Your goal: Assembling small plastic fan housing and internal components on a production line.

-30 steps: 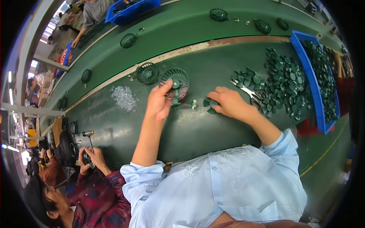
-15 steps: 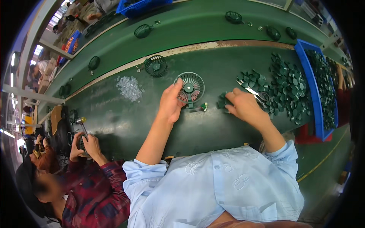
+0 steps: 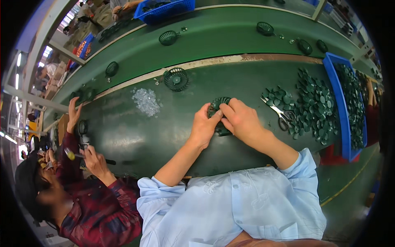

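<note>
My left hand (image 3: 202, 128) is closed round a small dark green fan grille (image 3: 222, 100) above the middle of the table. My right hand (image 3: 245, 120) meets it there, thumb and fingers pinched together against the grille's face. Whatever those fingertips hold is hidden, and the hands cover much of the grille. To the right of my right hand lie scissors (image 3: 282, 117) with dark handles, beside a spread heap of dark green discs (image 3: 320, 103). Another round green fan grille (image 3: 176, 79) rests farther off to the left, near a pile of small clear pieces (image 3: 147, 102).
A blue crate (image 3: 338, 111) of green parts borders the discs on the right. Beyond the pale table edge (image 3: 242, 59) runs a green belt (image 3: 222, 37) carrying several grilles and small parts. At left, a co-worker in a plaid sleeve (image 3: 108, 206) holds a hammer (image 3: 74, 155).
My right hand has left the discs and come to the grille in my left hand. The grille has tilted and shifted right. The co-worker's one hand has reached out toward the belt.
</note>
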`<action>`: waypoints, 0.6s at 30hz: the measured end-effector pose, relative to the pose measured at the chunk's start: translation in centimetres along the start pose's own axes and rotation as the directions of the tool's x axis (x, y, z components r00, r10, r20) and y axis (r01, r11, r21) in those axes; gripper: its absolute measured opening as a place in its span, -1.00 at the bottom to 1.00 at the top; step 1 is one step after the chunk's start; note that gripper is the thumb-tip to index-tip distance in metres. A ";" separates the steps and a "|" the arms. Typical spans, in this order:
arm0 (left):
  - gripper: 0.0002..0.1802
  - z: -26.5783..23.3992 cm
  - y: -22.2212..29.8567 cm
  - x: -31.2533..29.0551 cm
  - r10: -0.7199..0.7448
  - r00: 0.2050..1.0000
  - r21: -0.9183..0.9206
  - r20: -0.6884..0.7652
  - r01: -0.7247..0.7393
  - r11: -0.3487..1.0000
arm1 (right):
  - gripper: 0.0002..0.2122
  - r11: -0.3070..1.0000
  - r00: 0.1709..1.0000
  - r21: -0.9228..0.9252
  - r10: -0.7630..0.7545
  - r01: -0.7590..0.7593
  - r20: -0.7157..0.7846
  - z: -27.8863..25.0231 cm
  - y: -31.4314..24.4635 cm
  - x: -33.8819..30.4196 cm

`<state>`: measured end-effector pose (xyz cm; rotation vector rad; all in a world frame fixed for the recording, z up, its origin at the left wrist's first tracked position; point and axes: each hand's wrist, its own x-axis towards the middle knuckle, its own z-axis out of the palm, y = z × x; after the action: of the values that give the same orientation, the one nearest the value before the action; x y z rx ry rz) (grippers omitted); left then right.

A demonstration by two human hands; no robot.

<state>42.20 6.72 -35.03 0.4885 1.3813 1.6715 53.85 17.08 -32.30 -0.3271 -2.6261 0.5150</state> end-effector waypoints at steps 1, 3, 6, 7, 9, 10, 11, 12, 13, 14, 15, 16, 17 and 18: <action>-0.72 -0.3 0.1 0.0 0.037 0.999 0.050 -0.005 -0.037 0.998 | -0.65 1.000 0.998 0.009 -0.024 0.025 -0.052 -0.3 0.2 0.2; -0.68 -0.7 0.6 -0.1 0.101 0.995 0.144 -0.007 -0.099 0.985 | -0.61 0.998 0.987 0.021 -0.062 0.066 -0.150 -2.0 0.7 0.2; -0.66 -0.4 1.8 0.2 0.136 0.989 0.212 0.065 -0.147 0.966 | -0.58 0.973 0.999 0.231 -0.015 0.024 -0.042 -2.8 3.5 1.2; -0.66 -0.2 1.7 0.5 0.142 0.985 0.235 0.102 -0.162 0.958 | -0.59 0.948 0.999 0.319 -0.014 0.002 0.036 -3.0 4.3 1.1; -0.66 0.0 1.0 1.2 0.187 0.974 0.339 0.130 -0.221 0.915 | -0.62 0.777 0.944 0.548 0.186 -0.310 0.271 -2.7 4.7 1.2; -0.66 0.1 0.8 1.7 0.180 0.974 0.370 0.137 -0.219 0.903 | -0.62 0.802 0.943 0.509 0.194 -0.312 0.271 -2.2 5.4 1.0; -0.66 0.3 0.5 2.2 0.174 0.974 0.401 0.143 -0.217 0.890 | -0.61 0.826 0.941 0.470 0.201 -0.313 0.273 -2.0 6.1 0.9; -0.66 0.4 0.6 2.9 0.179 0.970 0.423 0.164 -0.234 0.876 | -0.62 0.830 0.924 0.433 0.232 -0.351 0.304 -2.1 6.5 1.3; -0.66 0.5 0.7 3.9 0.157 0.969 0.503 0.192 -0.235 0.832 | -0.63 0.831 0.917 0.422 0.237 -0.363 0.322 -2.1 7.5 1.5; -0.66 0.8 0.9 5.5 0.133 0.967 0.578 0.219 -0.238 0.781 | -0.63 0.831 0.909 0.411 0.242 -0.375 0.340 -2.0 8.8 2.0; -0.66 0.9 1.6 7.1 0.111 0.964 0.653 0.241 -0.245 0.716 | -0.64 0.830 0.904 0.407 0.241 -0.380 0.353 -1.8 10.2 2.8; -0.61 1.2 2.8 9.0 0.104 0.959 0.726 0.263 -0.268 0.634 | -0.65 0.807 0.929 0.475 0.233 -0.350 0.289 -1.8 11.4 4.3; -0.55 0.6 2.8 11.5 -0.013 0.969 0.543 0.247 -0.127 0.830 | -0.65 0.619 0.814 0.529 0.417 -0.580 0.405 -2.8 12.5 5.3; -0.51 0.2 3.9 14.0 0.047 0.970 0.571 0.240 -0.180 0.801 | -0.66 0.574 0.809 0.578 0.489 -0.580 0.327 -2.8 14.6 6.3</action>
<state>33.44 18.31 -34.58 1.0969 1.7247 1.1986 51.71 33.01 -33.57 -0.8846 -2.2061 1.6698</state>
